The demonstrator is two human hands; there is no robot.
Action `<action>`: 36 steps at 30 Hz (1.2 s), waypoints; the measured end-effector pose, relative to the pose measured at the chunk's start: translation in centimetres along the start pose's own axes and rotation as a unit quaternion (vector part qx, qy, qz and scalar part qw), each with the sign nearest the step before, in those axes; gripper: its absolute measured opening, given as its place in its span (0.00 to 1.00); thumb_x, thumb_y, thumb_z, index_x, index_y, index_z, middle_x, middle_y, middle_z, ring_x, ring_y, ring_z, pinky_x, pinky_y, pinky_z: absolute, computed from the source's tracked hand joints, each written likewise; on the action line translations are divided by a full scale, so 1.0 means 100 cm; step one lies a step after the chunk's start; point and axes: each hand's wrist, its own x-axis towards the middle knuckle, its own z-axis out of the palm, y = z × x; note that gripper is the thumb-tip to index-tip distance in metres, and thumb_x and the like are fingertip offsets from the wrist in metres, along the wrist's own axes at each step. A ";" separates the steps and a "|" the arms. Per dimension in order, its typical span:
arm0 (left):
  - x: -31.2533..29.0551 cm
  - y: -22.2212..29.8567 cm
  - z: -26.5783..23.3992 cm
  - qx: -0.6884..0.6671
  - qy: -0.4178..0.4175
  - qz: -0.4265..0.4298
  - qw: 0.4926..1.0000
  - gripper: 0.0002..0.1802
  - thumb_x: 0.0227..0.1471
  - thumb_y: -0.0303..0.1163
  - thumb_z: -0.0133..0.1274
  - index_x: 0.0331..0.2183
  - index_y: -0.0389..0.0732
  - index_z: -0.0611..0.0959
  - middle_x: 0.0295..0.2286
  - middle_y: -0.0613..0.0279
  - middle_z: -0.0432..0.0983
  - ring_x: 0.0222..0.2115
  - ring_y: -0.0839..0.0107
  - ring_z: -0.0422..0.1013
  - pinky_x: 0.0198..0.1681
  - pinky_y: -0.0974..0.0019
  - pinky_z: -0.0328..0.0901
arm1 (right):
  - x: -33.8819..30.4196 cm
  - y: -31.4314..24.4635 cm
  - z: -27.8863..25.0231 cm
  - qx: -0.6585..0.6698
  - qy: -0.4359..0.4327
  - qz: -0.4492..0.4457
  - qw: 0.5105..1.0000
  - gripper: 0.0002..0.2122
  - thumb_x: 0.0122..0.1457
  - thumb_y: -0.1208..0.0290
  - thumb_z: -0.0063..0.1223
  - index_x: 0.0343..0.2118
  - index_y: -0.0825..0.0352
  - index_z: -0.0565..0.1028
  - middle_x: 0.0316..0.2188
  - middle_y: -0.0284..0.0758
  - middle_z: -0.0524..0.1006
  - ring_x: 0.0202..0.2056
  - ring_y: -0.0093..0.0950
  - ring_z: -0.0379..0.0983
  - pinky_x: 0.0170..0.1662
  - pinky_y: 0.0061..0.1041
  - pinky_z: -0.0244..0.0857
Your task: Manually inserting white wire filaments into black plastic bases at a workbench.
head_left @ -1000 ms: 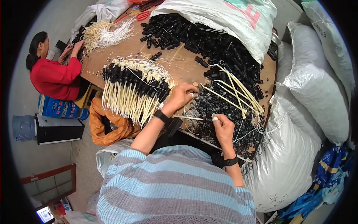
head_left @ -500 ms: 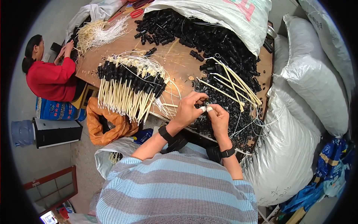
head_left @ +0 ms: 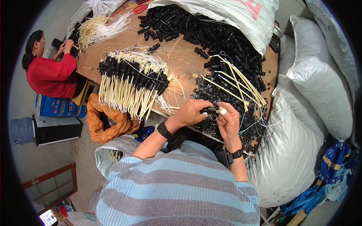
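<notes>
Over the near edge of the table, my left hand [head_left: 191, 112] pinches a small black plastic fitting [head_left: 213, 110]. My right hand [head_left: 228, 119] is closed at the other end of the fitting, with white wrapping on a fingertip. A thin loop of wire seems to hang just below it; its ends are hidden by the fingers. Beneath and beyond my hands spreads a heap of small black parts [head_left: 211, 90]. Several cream tubes with thin white wires [head_left: 247, 84] lie on that heap. To the left lies a thick row of black sockets with cream tubes [head_left: 130, 81].
Larger black fittings [head_left: 226, 37] spill from a white woven sack [head_left: 260, 22] at the back. Full white sacks [head_left: 288, 150] crowd the right side. An orange bag [head_left: 109, 126] stands left below the table. A person in red [head_left: 51, 75] works at the far left. Red scissors [head_left: 140, 9] lie behind.
A black fitting now shows between my hands, where only pinched fingertips and something tiny showed before. My right hand has moved slightly right and turned. The person in red has shifted their hands.
</notes>
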 end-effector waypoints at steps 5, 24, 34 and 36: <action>-0.005 -0.006 -0.009 0.081 0.058 -0.022 0.995 0.15 0.37 0.26 0.55 0.34 0.38 0.82 0.28 0.51 0.79 0.30 0.52 0.75 0.33 0.60 0.69 | -0.007 0.001 0.009 -0.706 -0.041 -0.292 0.643 0.14 0.50 0.79 0.55 0.41 0.62 0.79 0.25 0.35 0.79 0.19 0.20 0.69 0.25 0.20 0.62; -0.019 -0.021 -0.076 0.413 0.365 -0.081 0.830 0.29 0.32 0.27 0.59 0.44 0.43 0.77 0.44 0.61 0.69 0.48 0.62 0.62 0.50 0.55 0.50 | 0.002 -0.003 0.030 -0.762 -0.105 -0.286 0.572 0.16 0.47 0.67 0.64 0.39 0.66 0.78 0.38 0.39 0.78 0.37 0.38 0.76 0.39 0.32 0.69; 0.113 -0.077 -0.027 0.257 0.220 0.125 0.933 0.17 0.43 0.23 0.54 0.39 0.42 0.82 0.37 0.53 0.75 0.44 0.55 0.68 0.46 0.54 0.65 | 0.026 -0.059 -0.022 -0.806 0.230 -0.310 0.448 0.08 0.48 0.74 0.60 0.32 0.66 0.77 0.28 0.38 0.76 0.32 0.41 0.73 0.37 0.35 0.66; 0.118 -0.087 -0.028 0.211 0.124 -0.001 0.970 0.17 0.44 0.26 0.55 0.40 0.46 0.82 0.36 0.54 0.75 0.43 0.53 0.67 0.47 0.53 0.64 | 0.025 -0.058 -0.039 -0.832 0.206 -0.163 0.488 0.08 0.47 0.72 0.61 0.32 0.65 0.77 0.28 0.37 0.76 0.35 0.40 0.73 0.38 0.35 0.65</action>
